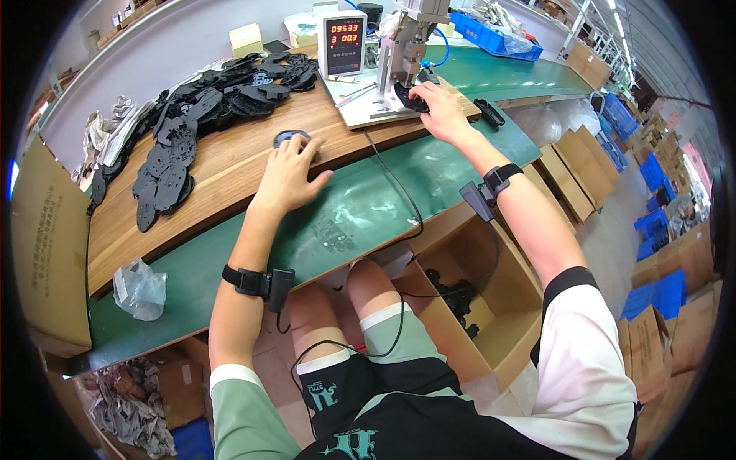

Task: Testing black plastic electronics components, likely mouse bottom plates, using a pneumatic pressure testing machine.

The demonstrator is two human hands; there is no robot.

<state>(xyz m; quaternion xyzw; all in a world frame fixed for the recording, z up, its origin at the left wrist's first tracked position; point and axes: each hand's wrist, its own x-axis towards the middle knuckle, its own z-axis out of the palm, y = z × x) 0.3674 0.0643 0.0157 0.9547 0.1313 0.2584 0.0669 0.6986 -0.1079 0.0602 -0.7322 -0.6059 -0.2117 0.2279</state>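
My left hand (290,172) rests on the wooden bench top (230,172), fingertips on a round dark button-like disc (291,138). My right hand (437,107) reaches forward and presses a flat black plastic part (406,96) onto the white base plate (368,111) under a small upright press machine (406,42). A long heap of similar flat black parts (199,115) lies across the back left of the bench. Both wrists wear black strapped devices.
A grey counter box with a red digit display (343,44) stands beside the press. A green conveyor belt (360,207) runs along the bench's near side. An open cardboard box with black parts (468,299) sits below right. A crumpled plastic bag (139,289) lies at left.
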